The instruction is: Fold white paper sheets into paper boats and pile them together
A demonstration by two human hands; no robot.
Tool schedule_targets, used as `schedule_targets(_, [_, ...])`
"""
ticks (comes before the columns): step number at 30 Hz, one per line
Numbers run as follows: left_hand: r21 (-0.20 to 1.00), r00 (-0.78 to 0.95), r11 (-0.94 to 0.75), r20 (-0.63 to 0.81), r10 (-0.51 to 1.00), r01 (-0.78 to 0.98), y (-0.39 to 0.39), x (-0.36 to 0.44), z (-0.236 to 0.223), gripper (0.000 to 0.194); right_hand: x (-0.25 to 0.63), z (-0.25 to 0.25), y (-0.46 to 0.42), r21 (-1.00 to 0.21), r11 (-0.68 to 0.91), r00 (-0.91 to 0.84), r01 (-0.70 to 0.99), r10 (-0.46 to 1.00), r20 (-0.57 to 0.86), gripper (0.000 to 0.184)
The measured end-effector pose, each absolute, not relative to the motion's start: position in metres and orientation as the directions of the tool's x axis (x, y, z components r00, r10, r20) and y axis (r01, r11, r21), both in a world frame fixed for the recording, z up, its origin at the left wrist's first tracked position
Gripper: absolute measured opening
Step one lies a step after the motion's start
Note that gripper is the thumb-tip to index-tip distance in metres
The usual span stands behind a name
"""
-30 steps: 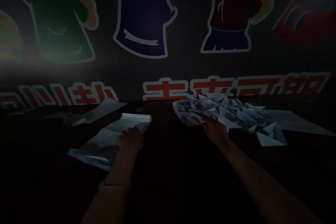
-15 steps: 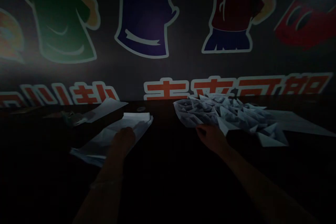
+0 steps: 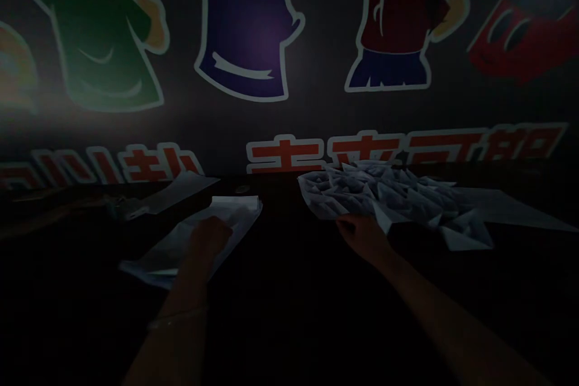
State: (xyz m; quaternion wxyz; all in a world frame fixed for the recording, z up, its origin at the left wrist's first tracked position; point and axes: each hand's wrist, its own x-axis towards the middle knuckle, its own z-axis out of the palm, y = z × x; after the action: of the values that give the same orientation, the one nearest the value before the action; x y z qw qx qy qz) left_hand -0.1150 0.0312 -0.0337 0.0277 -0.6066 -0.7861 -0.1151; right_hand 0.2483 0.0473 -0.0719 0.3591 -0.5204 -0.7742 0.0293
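Observation:
My left hand (image 3: 210,236) is closed and rests on a loose stack of white paper sheets (image 3: 167,247). Its fingertips are hidden, so I cannot tell whether it grips a sheet. My right hand (image 3: 364,238) has curled fingers. It is at the near left edge of a heap of folded white paper boats (image 3: 357,184), close to or touching it. Darkness hides what its fingers hold, if anything. One folded paper boat (image 3: 468,232) lies at the heap's near right side.
A flat white sheet (image 3: 511,208) extends right of the heap. Another sheet (image 3: 178,190) lies at the back left, beside a small unclear object (image 3: 124,206). A blurred arm (image 3: 40,220), apparently another person's, enters from the left. A painted wall (image 3: 316,114) stands behind the dark table.
The blurred arm has come in from the left edge. Both my hands stay nearly in place. The whole view has shifted slightly.

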Motion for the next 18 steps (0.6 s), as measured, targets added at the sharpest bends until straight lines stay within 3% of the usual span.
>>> schedule_targets(6, [0.052, -0.210, 0.208, 0.048, 0.976, 0.977, 0.037, -0.115, -0.037, 0.021, 0.248, -0.074, 0.048, -0.439, 0.487, -0.218, 0.755, 0.818, 0.533, 0.022])
schedule_targets(18, [0.048, -0.299, 0.297, 0.054, 0.953, 0.954, 0.032, -0.108, -0.046, 0.052, 0.247, -0.077, 0.049, -0.457, 0.477, -0.230, 0.751, 0.837, 0.496, 0.022])
